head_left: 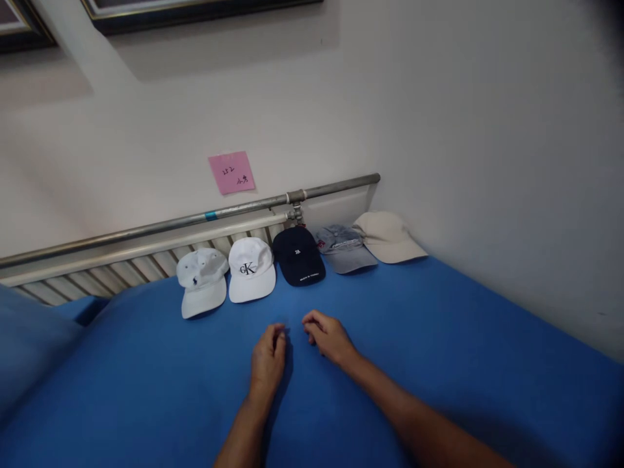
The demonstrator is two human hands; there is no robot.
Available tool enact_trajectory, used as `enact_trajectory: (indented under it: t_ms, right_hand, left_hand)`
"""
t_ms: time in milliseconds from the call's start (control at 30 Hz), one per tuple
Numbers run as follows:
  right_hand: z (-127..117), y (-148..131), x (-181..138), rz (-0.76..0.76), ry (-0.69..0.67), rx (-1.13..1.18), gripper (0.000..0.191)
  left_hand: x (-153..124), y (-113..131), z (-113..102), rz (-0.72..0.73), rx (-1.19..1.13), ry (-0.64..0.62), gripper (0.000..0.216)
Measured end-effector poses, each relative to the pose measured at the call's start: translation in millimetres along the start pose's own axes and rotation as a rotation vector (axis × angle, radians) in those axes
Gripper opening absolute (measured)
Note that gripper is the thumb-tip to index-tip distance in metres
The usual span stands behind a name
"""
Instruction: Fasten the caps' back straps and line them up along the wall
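Here both the left hand (268, 359) and right hand (328, 337) rest loosely curled and empty on the blue cover (439, 338), just short of the navy cap (298, 256), which looks light and soft-crowned, best pinched by its stiffer brim.

I saw a matt blue cloth sheet (439, 338), five soft fabric caps (297, 257), a dull grey metal pipe (244, 209), a pink paper note (231, 173), and a smooth painted wall (463, 117).
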State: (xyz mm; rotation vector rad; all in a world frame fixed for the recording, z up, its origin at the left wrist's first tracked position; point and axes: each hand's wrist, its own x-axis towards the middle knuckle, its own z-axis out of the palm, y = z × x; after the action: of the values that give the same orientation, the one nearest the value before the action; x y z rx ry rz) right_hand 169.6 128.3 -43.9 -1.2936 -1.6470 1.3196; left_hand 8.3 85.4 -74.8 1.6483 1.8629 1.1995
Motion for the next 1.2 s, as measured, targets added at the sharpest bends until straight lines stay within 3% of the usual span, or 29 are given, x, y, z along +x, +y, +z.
enact_trajectory:
  t_ms: [167,433,733,1200]
  right_hand:
    - [-4.6,3.7,3.8,-0.049,-0.09,0.004,0.01]
    - [-4.2,10.1,9.2,-0.146,-0.111,-0.07,0.011]
    - [-1.4,8.1,7.8,-0.133,-0.099,-0.065,0.003]
    - [-0.6,12.7,8.5,-0.141,-0.1,-0.015,0.006]
  left_hand:
    - [3.6,2.4,-3.9,-0.021,-0.005,-0.033,0.025]
    - [10.2,5.7,-4.7,-0.049,-0.016,-0.017,0.02]
    - [9.6,4.6,-5.0,-0.074,-0.049,-0.002,0.007]
    - [8.9,7.7,-4.0,-0.077,-0.099,0.018,0.004]
